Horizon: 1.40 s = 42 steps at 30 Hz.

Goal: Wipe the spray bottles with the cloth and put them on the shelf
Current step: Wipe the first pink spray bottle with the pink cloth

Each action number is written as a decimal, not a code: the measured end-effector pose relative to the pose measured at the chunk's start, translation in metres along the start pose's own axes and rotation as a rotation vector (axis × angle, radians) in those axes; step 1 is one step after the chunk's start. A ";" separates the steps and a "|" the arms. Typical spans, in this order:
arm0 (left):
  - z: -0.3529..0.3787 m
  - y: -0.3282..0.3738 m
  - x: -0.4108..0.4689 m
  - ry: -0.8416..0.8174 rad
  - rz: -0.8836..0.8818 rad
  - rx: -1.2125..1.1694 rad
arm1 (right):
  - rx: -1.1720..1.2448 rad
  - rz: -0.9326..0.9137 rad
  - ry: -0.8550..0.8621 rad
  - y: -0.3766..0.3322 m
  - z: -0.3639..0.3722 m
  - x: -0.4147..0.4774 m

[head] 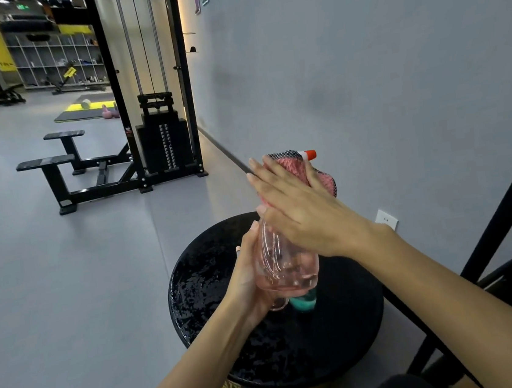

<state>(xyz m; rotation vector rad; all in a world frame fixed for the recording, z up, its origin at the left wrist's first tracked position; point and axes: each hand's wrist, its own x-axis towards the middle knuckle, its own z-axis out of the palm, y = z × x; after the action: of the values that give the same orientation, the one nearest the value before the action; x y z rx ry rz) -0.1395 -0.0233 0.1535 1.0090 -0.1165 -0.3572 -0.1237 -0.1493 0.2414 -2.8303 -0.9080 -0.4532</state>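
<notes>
Above the left half of the round counter (pixel 207 282), my left grip (pixel 248 277) is wrapping fingers and thumb round the lower body of the pink spray bottle (pixel 285 267). It is carrying the bottle clear of the counter, tilted with the base toward me. I am holding it low, I think, so that the neck and head are staying free for wiping. Directly under the bottle, a teal thing (pixel 304 303) is sitting on the counter. Most of it is hidden, and I am guessing it is another bottle waiting its turn. Higher above the counter, my right grip (pixel 301 211) is lying flat with its fingers straight. It is clasping nothing, only pressing the pink cloth (pixel 326 182) down over the bottle's shoulder and spray head. The flat palm is probably spreading the cloth across more surface at once. The orange-tipped nozzle (pixel 310 154) is poking out beyond the cloth, pointing away from me. Just to the right of the counter, the black shelf (pixel 505 207) is standing near. The bottle is not yet on it, so I am judging wiping to be the step in hand.
</notes>
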 end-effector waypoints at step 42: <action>0.005 -0.002 -0.007 -0.104 -0.025 -0.039 | -0.041 0.188 0.071 0.020 -0.012 0.004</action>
<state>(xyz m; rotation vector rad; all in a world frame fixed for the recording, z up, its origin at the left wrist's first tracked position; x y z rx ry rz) -0.1479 -0.0257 0.1549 0.9544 -0.1898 -0.4332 -0.1121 -0.1656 0.2531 -2.8797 -0.6197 -0.5482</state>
